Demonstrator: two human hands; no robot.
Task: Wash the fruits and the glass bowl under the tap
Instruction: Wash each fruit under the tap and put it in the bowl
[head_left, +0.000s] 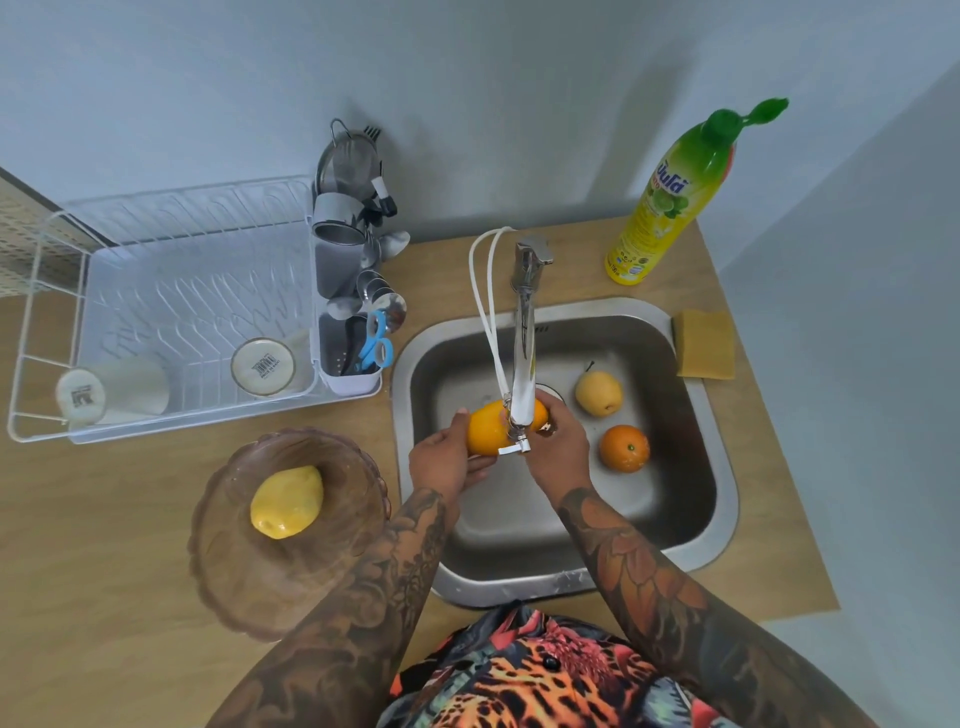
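Note:
Both hands hold a yellow-orange mango (488, 428) under the tap (524, 358) over the steel sink (691, 525). My left hand (449, 460) grips its left end and my right hand (558, 449) grips its right end; the spout hides part of the fruit. A pale yellow pear (599, 392) and an orange (624, 448) lie in the basin to the right. A brownish glass bowl (260, 582) stands on the counter left of the sink, with a yellow mango (287, 501) inside it.
A white dish rack (47, 291) with two upturned cups and a cutlery holder stands at the back left. A dish soap bottle (670, 202) is behind the sink, and a yellow sponge (705, 351) lies at its right rim. The wooden counter ends at the right.

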